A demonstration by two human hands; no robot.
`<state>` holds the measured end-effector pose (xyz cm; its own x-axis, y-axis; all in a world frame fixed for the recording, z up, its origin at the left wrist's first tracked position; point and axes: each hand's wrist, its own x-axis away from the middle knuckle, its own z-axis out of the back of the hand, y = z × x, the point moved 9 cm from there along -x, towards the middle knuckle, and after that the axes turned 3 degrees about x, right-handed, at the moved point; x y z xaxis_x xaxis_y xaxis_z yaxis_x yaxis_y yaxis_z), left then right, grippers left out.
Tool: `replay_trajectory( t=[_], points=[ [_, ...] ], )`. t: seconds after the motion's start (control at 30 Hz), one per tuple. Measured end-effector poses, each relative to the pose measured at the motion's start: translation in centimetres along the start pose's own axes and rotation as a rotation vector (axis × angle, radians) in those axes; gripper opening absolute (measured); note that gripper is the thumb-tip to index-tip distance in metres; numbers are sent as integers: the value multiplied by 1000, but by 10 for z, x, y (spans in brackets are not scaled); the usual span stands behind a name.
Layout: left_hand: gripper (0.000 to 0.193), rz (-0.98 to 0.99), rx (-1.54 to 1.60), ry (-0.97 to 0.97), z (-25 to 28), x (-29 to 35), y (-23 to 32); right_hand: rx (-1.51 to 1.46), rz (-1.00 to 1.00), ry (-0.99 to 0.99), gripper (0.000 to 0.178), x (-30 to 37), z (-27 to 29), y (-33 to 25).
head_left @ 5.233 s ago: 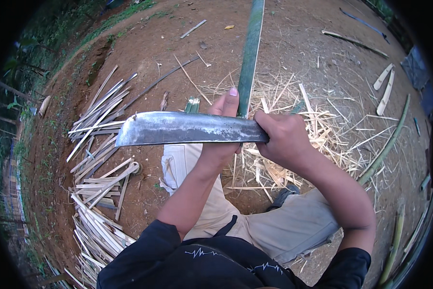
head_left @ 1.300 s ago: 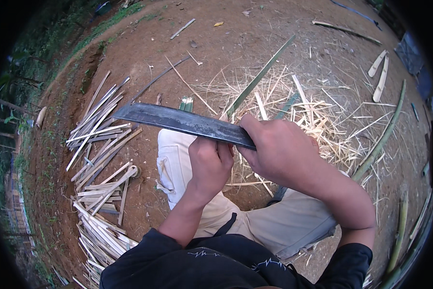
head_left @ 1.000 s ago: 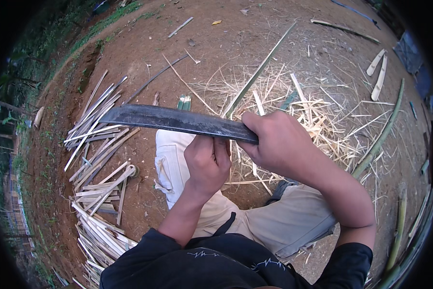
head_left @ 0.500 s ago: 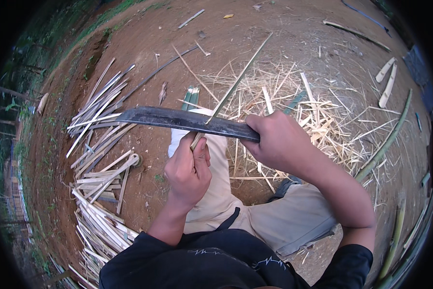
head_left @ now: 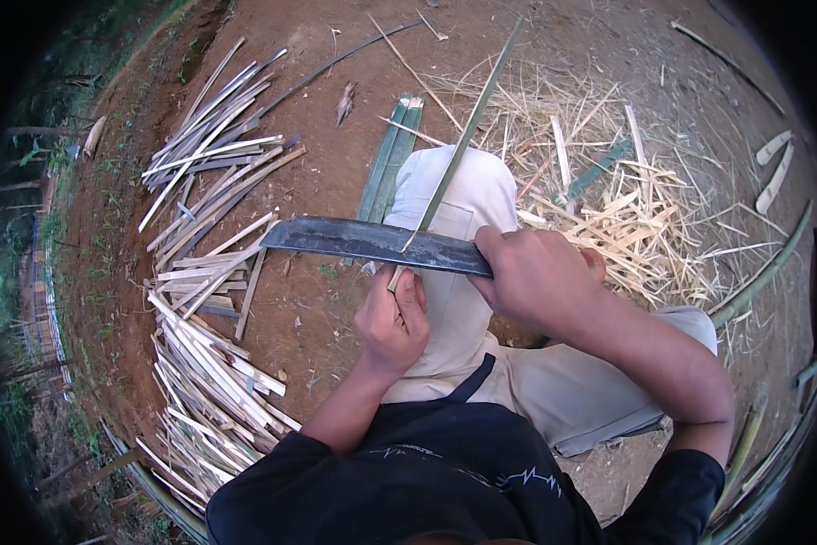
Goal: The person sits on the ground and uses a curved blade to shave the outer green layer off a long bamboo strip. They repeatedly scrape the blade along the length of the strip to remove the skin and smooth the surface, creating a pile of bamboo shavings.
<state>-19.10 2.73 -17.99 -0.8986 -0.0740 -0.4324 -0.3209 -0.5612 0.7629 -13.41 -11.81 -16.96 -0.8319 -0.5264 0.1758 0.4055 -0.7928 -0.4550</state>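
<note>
My right hand is closed round the near end of a dark machete, whose broad blade lies crosswise and points left. A long, narrow green bamboo strip runs away from me past my raised knee. The blade crosses over this strip close to its near end. Just below the blade, my left hand pinches the strip's pale end between thumb and fingers. The blade hides a short stretch of the strip, and my fist covers the machete's handle.
Split bamboo strips lie in heaps on the earth to my left. Pale shavings are spread beyond my right hand. Wider green bamboo slats lie beside my knee. A curved green pole rests at the far right.
The view has shifted, so ground items sit farther right and higher in it. Both hands appear slightly lower and to the right, still holding the machete and bamboo strip.
</note>
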Motion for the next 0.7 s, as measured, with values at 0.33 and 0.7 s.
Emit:
replay_trajectory(
  t=[0.33,0.7],
  points=[
    [19,-32,-80,-87,-8,5,-11,135,-113,84,28,-25,16,41],
    [21,23,-65,-177,-3,13,-17,142,-243,68,32,-45,34,70]
  ],
)
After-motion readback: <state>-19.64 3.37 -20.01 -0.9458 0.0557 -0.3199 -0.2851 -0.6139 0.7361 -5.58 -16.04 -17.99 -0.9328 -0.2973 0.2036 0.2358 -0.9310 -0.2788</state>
